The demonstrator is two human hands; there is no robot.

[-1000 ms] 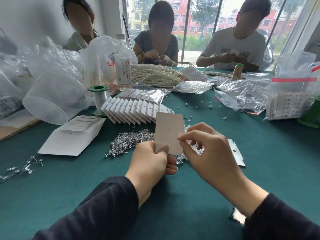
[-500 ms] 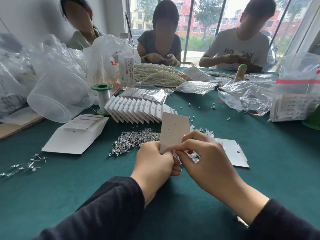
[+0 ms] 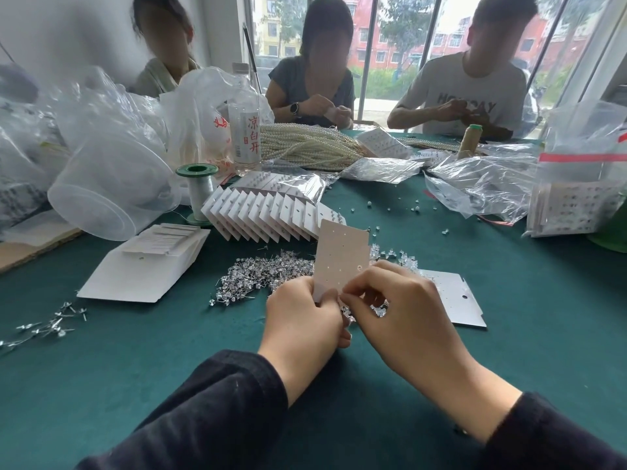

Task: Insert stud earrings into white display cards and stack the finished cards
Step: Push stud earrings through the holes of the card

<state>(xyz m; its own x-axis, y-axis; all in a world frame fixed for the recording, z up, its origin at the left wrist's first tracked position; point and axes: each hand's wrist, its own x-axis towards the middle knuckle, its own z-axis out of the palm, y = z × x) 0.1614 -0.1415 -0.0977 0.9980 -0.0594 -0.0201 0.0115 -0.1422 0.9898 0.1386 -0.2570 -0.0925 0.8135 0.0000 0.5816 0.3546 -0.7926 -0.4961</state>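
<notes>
- Head view: display card (image 3: 341, 256) held upright at near centre, pinched at its lower left edge by left hand (image 3: 302, 320); right hand (image 3: 400, 313) curled, fingertips pinched at the lower edge, probably on a stud, too small to confirm
- Thin, light, bendy card: best gripped by the edges, close to the hole being filled; tiny slippery studs, easily dropped
- Just behind the hands, loose earring pile (image 3: 264, 276); farther left, fanned finished cards (image 3: 271, 215); right, spare card (image 3: 454, 300) flat on the table (image 3: 509, 351)
- No obstacle near the hands; spool (image 3: 196, 184) and plastic tub (image 3: 112, 191) well apart, far left
</notes>
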